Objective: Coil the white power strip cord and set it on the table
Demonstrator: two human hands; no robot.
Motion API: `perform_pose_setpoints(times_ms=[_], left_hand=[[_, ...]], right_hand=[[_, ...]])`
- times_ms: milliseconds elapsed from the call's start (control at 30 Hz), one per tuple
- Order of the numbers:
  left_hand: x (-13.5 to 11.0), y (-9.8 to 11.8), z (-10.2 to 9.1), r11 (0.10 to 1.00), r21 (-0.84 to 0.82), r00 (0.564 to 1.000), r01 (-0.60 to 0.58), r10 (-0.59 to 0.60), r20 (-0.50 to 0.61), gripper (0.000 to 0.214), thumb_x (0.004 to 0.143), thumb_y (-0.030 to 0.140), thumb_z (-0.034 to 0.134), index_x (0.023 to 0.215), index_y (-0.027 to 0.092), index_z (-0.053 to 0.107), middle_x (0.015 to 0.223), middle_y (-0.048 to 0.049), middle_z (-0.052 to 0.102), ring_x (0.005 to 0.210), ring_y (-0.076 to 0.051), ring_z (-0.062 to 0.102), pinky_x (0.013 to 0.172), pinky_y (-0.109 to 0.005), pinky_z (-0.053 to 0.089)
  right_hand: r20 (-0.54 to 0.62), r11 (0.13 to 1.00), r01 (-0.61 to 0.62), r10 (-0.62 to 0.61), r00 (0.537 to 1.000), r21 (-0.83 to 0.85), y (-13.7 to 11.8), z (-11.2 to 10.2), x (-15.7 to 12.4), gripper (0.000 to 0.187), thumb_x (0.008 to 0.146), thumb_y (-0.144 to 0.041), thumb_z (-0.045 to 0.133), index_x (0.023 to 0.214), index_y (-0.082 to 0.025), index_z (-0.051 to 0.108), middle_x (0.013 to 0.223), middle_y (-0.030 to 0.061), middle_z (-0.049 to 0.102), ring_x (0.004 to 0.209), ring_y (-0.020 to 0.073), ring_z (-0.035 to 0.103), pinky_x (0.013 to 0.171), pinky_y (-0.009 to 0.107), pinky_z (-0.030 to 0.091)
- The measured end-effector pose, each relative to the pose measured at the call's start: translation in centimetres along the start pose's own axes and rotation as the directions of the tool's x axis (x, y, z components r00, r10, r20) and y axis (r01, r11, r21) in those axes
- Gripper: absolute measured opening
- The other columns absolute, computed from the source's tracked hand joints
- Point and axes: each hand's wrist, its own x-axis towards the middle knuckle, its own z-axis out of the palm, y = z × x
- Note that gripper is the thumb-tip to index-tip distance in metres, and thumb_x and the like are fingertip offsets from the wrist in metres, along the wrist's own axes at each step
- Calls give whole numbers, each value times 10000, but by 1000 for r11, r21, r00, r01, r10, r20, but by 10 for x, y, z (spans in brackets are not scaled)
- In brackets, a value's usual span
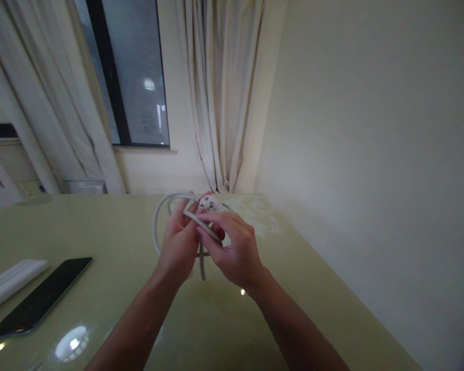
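A grey-white power cord (pixel 155 226) hangs in loops from my hands above the table. At its upper part sits a small white socket head (pixel 210 203) with several dark holes, by the fingertips of my left hand. My left hand (pixel 179 242) is closed around the cord, a big loop sticking out to its left. Just to the right, my right hand (pixel 235 245) pinches a stretch of the cord between thumb and fingers. Part of the cord is hidden behind both hands, and one strand dangles between them.
A black phone-like slab (pixel 42 296) lies on the glossy green table (pixel 112 232) at the left, beside a long white object (pixel 13 278). A wall (pixel 371 154) runs along the table's right edge. Curtains (pixel 228 93) and a window (pixel 135 72) stand behind it.
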Motion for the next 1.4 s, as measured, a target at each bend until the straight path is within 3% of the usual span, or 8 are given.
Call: perform_pose_setpoints(times_ms=[100,267,533,733,1067,1233,1300,1400], left_hand=[[3,-1,-4,999,-9,999,-35,35,-38,583,745,248,886,1266,248,624,1429,-130,680,1184,-251,715,932,-343,609],[7,-5,-12,997,65,998,-37,34,53,620,818,247,862,1387,271,618,1446,-125,676,1222,-232,701,994,-324,583],[5,-6,-12,973,230,986,22,-58,153,419,815,381,872,1169,189,756,1138,-128,783,1120,-305,737,966,-419,610],[-2,6,-12,974,194,954,116,-164,250,406,789,351,886,1150,217,755,1155,-128,768,1163,-324,715,970,-442,605],[2,-7,-22,940,337,983,50,-106,151,535,810,539,847,1216,209,738,1050,-149,791,857,-260,746,629,-279,518],[1,0,-21,915,402,981,43,-116,158,541,830,519,834,1263,218,712,1000,-123,793,768,-221,735,629,-267,529],[-2,7,-22,902,429,956,53,-171,240,577,832,484,841,1315,209,683,987,-122,793,744,-206,723,621,-256,527],[-6,15,-26,889,453,843,61,-289,453,664,835,444,843,1406,184,626,955,-128,794,708,-199,706,613,-260,527]], right_hand=[[70,997,75,-74,995,-8,-7,-6,2,162,967,-270,699,1116,-256,760,878,30,724,839,200,681,840,382,580],[-208,987,-160,164,964,32,5,-14,9,172,984,-283,677,1137,-239,742,1069,73,698,868,175,669,741,322,591],[103,879,-358,343,934,315,26,-25,13,269,944,-328,733,1192,-229,762,1039,56,793,823,170,750,708,295,636],[90,891,-342,331,939,299,21,-28,16,235,894,-315,807,1116,-239,806,946,34,783,744,147,707,648,269,583],[53,972,-223,219,974,70,22,-25,15,282,842,-303,835,1115,-250,790,1213,87,643,1196,245,634,1071,456,525],[57,914,-277,272,961,297,42,-29,17,190,978,-327,648,1077,-250,790,1203,70,695,1176,222,655,954,384,561],[50,867,-326,333,942,377,53,-28,17,222,1005,-315,586,1107,-253,773,1185,50,729,1113,206,674,950,373,555],[139,821,-387,363,921,419,67,-26,16,289,963,-296,637,1235,-267,733,1278,44,727,1153,210,664,993,369,531]])
